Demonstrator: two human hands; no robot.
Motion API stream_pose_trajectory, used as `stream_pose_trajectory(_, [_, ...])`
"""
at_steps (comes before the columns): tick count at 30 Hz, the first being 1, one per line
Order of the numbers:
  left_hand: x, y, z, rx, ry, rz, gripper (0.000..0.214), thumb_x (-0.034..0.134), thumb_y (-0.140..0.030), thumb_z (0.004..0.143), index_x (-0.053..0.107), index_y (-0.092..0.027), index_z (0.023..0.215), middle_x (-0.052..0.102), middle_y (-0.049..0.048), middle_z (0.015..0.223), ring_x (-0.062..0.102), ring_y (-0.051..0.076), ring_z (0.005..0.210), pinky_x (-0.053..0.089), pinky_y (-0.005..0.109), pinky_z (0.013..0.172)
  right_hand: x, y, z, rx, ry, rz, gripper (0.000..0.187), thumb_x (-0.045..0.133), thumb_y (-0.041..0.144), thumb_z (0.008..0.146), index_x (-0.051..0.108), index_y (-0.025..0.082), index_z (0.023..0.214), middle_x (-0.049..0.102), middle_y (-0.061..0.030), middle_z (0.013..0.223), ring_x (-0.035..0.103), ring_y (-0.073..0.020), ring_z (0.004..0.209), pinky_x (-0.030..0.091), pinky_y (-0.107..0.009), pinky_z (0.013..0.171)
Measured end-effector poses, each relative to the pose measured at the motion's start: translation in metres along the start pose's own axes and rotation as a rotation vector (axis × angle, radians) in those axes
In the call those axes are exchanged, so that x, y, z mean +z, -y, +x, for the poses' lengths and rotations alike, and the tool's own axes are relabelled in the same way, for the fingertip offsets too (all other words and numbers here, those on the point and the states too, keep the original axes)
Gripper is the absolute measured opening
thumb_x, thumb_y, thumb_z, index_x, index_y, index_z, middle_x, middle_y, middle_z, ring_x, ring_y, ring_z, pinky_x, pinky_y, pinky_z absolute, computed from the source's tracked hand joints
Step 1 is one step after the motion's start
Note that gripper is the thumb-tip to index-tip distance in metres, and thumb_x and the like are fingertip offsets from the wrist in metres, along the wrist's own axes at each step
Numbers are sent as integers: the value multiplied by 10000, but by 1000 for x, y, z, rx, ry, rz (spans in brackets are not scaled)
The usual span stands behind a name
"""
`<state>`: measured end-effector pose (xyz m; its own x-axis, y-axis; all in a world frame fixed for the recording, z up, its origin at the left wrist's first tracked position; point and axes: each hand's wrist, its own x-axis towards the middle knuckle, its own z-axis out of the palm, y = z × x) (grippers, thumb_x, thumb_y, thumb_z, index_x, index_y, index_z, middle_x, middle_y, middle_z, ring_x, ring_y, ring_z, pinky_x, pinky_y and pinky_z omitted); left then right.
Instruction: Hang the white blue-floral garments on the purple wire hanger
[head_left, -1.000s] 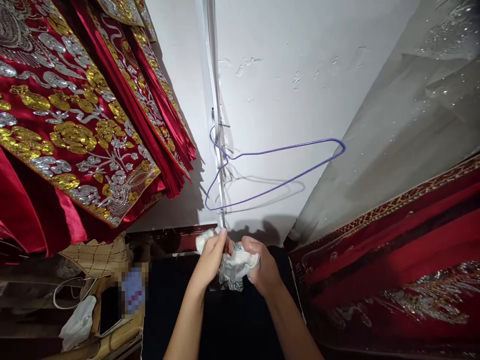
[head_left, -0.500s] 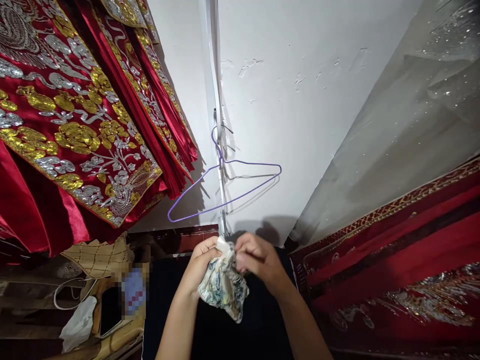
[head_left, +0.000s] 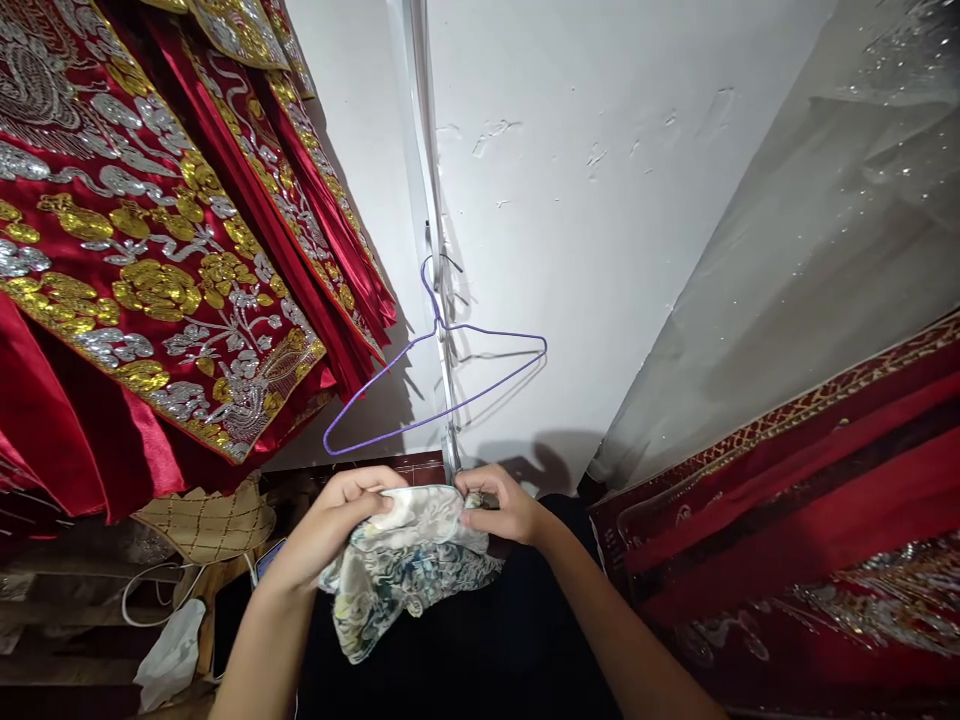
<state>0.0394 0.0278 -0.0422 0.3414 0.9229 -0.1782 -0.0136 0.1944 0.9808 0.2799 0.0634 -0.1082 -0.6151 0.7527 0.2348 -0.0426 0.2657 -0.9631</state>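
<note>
My left hand [head_left: 330, 525] and my right hand [head_left: 501, 505] both grip the top edge of a pale patterned cloth [head_left: 401, 570], spread between them and hanging down in folds. Both hands are closed on it. Just above them a purple wire hanger [head_left: 435, 385] hangs empty from a hook on the white wall, tilted with its left end lower.
Red garments with gold and silver embroidery [head_left: 150, 260] hang at the left. A clear plastic cover [head_left: 787, 250] and more red embroidered fabric [head_left: 795, 520] fill the right. A woven basket [head_left: 210, 520], cables and a white bag [head_left: 172, 655] lie at lower left.
The crumpled cloth has been opened out; my hands moved apart, the left one going left. The hanger swung from pointing right to hanging tilted left.
</note>
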Motion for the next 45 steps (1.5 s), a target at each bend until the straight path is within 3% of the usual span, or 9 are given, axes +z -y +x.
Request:
stream_pose_trajectory(6, [-40,-16,-21,146,-216,40,175,681,-300,737,648,-177,858,501,-30,644,422,90,524,310,184,490,-37,-7,-7,98,83,-358,250,731,373,759,596,170,704,503,19,650,432,-128,616,300,-247,559])
stream_pose_trajectory(10, [-50,-19,-26,80,-58,471,328,740,-362,768,644,-192,1032,537,-20,736,494,134,669,385,207,600,-73,9,-6,85,-40,-494,205,713,345,766,600,175,752,438,44,608,384,-106,562,267,-243,532])
stream_pose_trajectory(14, [-46,-15,-23,93,78,766,333,568,-461,910,614,-158,780,558,12,775,481,165,743,396,236,679,-85,48,8,25,-196,-523,31,613,184,755,596,196,777,465,41,615,397,-109,551,289,-245,535])
stream_pose_trajectory(18, [-35,-13,-25,125,114,905,418,444,-480,978,540,-170,716,465,-16,681,400,137,661,335,228,615,-82,57,41,-36,-475,-618,316,576,208,804,650,261,1107,530,39,656,425,-128,548,328,-260,580])
stream_pose_trajectory(21, [-24,-8,-33,131,112,959,428,457,-485,975,558,-180,693,465,-19,643,416,135,622,326,235,590,-90,33,64,-75,-506,-616,500,611,305,835,589,266,1333,644,-12,791,531,-171,640,395,-285,668])
stream_pose_trajectory(26, [-17,0,-41,164,39,1088,270,520,-404,935,680,-222,816,663,52,834,609,221,836,452,297,795,-105,-10,58,22,-440,-701,258,540,392,895,720,208,914,681,-31,801,576,-199,757,401,-281,702])
stream_pose_trajectory(32, [-45,12,-7,88,-252,1458,237,431,-236,915,666,-212,910,721,154,1088,468,392,1346,386,563,1019,-99,2,10,82,-453,-696,263,515,385,900,532,211,703,501,15,655,441,-149,636,315,-262,593])
stream_pose_trajectory(40, [-39,1,35,509,-384,1080,373,344,-355,995,612,-211,1210,591,102,1395,521,261,1318,397,434,1120,-91,24,-8,8,-445,-679,393,531,411,898,317,216,632,308,31,602,321,-127,585,260,-271,554])
stream_pose_trajectory(45, [-25,-20,50,619,-482,966,271,392,-329,994,585,-211,1144,675,89,1197,632,248,1117,479,389,978,-61,21,2,-24,-402,-521,399,539,361,892,303,215,605,265,43,584,297,-110,552,247,-276,553])
